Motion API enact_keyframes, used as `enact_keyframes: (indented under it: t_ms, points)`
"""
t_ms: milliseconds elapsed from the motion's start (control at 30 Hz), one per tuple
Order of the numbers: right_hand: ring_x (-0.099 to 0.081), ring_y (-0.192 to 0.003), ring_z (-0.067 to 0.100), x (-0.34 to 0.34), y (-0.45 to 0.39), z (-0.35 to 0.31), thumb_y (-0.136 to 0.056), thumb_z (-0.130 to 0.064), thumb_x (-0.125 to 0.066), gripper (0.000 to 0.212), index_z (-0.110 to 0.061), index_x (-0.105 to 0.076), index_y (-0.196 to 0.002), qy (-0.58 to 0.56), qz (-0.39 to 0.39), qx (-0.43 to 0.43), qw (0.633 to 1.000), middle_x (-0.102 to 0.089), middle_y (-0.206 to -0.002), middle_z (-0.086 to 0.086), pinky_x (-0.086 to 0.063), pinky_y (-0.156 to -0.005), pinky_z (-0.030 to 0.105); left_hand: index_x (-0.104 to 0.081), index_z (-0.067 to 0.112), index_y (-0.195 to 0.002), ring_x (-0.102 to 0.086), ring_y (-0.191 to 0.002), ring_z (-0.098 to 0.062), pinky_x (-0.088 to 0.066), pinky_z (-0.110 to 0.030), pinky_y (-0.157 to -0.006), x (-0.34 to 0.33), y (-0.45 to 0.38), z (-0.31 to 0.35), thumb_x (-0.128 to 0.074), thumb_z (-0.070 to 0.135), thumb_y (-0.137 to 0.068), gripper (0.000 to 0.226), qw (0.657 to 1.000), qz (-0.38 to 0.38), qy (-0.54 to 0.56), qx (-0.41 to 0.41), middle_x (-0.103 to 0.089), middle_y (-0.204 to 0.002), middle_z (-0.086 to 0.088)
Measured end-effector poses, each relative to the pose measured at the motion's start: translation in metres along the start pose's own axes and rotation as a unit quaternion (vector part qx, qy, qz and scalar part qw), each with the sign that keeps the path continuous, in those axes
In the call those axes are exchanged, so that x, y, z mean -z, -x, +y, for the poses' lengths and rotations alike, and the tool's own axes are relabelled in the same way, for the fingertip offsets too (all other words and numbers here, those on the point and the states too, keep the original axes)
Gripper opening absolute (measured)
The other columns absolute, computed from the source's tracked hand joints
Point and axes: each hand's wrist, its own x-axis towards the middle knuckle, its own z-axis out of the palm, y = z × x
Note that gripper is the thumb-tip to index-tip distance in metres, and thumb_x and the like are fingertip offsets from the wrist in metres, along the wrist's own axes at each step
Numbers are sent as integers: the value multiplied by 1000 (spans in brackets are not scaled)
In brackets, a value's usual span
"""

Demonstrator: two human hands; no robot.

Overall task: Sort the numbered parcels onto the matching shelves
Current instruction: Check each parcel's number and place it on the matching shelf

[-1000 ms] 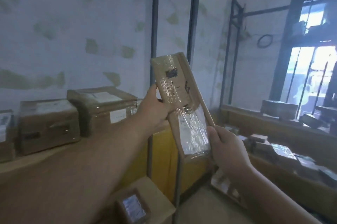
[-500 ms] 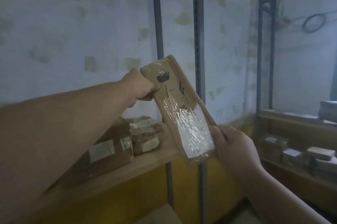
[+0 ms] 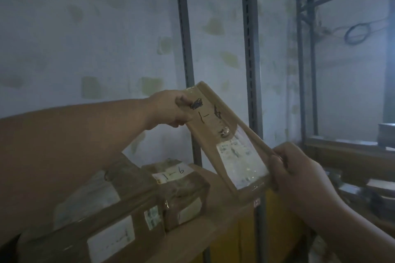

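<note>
I hold a flat brown cardboard parcel tilted in the air above a wooden shelf. It is taped over, carries a white label on its lower half and the handwritten mark "1-6". My left hand grips its upper left corner. My right hand grips its lower right edge. On the shelf below sits a small taped box also marked "1-6", and beside it to the left a larger box with white labels.
Two grey slotted uprights rise behind the parcel against a pale patched wall. A second dark rack stands at the right, with more parcels on its low shelves. Yellow panelling shows under the wooden shelf.
The view has moved closer to the shelf and its boxes now fill the lower left. Both hands keep their grip while the parcel tilts lower toward the shelf.
</note>
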Motion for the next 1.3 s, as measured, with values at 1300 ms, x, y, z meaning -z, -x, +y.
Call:
enact_keyframes:
  t_ms: [1300]
  points:
    - [-59, -88, -4, -33, -33, 29, -70, -61, -66, 41, -44, -59, -106, 74, -189, 141, 969, -54, -103, -23, -56, -77, 20, -74, 15, -112, -64, -96, -26, -55, -40, -74, -22, -12, -58, -62, 40, -95, 33, 731, -69, -532, -422, -68, -103, -5]
